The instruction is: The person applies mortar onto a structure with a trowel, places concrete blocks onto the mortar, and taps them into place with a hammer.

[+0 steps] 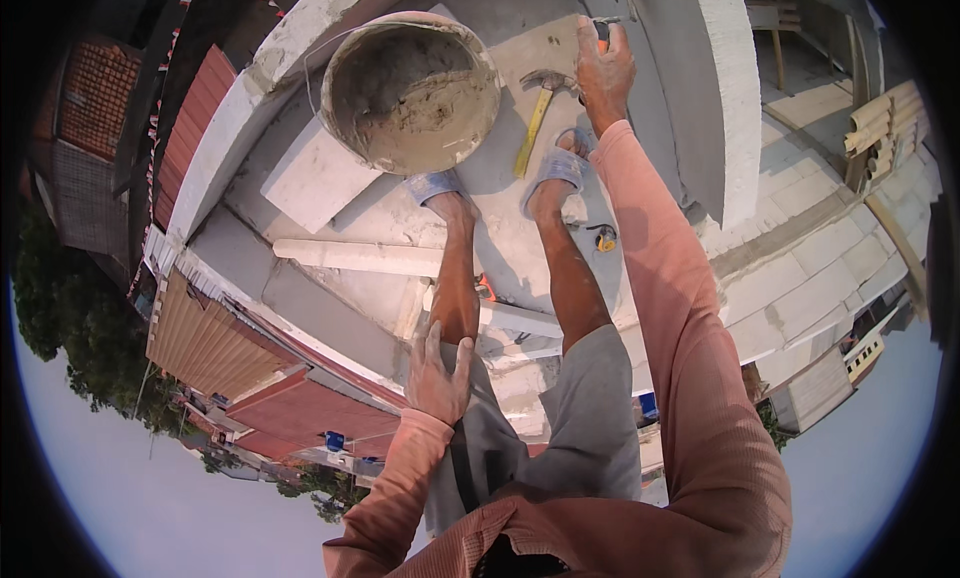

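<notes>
My right hand [605, 73] grips a tool with an orange-and-dark handle [604, 36] up by the inner wall; the rest of that tool is mostly hidden. Just left of it a hammer with a yellow handle [533, 128] lies on the slab near my right foot. A bucket of grey wet mortar [410, 128] stands by my left foot, its surface uneven. My left hand [437, 378] rests on my left leg at the knee, fingers apart, holding nothing.
White block walls [725, 98] edge the ledge; beyond are rooftops [215, 338] far below. Near my feet lie a board [315, 173], a long pale batten [355, 255], a yellow tape measure [605, 239] and an orange tool [484, 286]. Stacked pale sheets [880, 128] are at right.
</notes>
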`<state>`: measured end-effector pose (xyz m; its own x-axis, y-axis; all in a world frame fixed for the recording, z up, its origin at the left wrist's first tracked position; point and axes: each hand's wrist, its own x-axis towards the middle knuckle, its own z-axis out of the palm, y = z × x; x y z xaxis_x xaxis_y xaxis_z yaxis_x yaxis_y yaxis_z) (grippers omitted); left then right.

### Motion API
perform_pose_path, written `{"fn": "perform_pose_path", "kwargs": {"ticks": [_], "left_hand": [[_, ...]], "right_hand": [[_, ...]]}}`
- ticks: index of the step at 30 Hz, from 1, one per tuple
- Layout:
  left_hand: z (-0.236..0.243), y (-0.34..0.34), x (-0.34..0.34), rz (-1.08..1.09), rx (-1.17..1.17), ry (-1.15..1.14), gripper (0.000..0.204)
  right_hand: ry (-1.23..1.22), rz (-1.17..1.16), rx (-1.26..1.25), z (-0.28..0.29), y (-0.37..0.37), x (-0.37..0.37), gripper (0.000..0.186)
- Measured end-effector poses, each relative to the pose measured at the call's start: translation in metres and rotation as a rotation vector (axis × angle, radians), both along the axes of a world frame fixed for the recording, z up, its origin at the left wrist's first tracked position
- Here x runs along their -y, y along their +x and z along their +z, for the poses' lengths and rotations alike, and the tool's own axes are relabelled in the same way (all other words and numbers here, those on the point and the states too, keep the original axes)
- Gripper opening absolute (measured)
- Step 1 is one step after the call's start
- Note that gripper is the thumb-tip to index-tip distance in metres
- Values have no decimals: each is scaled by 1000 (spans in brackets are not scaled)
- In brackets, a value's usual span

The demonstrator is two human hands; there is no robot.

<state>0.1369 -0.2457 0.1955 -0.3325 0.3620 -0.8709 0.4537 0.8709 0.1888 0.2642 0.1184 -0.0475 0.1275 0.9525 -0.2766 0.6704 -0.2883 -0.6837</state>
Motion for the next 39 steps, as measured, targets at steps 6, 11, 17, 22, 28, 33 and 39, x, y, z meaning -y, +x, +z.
{"fn": "perform_pose_path", "kwargs": {"ticks": [6, 11, 17, 22, 28, 33, 39], "left_hand": [[4, 1, 8, -25, 0, -2, 65], [1, -6, 11, -40, -10, 50, 65], [5, -7, 4, -32, -22, -17, 65], [0, -1, 6, -24, -5, 30, 66], [-1, -2, 16, -34, 34, -49, 69], [-5, 2, 24, -78, 28, -106, 72], [-7, 0, 26, -57, 39, -148, 69]], "right_hand": [[-419, 40, -189, -10, 1, -38, 41], [-222, 17, -246, 5, -39, -45, 38], [-229, -98, -127, 39, -56, -33, 44], [-96, -91, -111, 19, -25, -22, 49], [-198, 193, 46, 100, 14, 44, 51], [-229, 780, 108, 161, -1, 64, 41], [180, 1313, 496, 99, -80, 49, 15]]}}
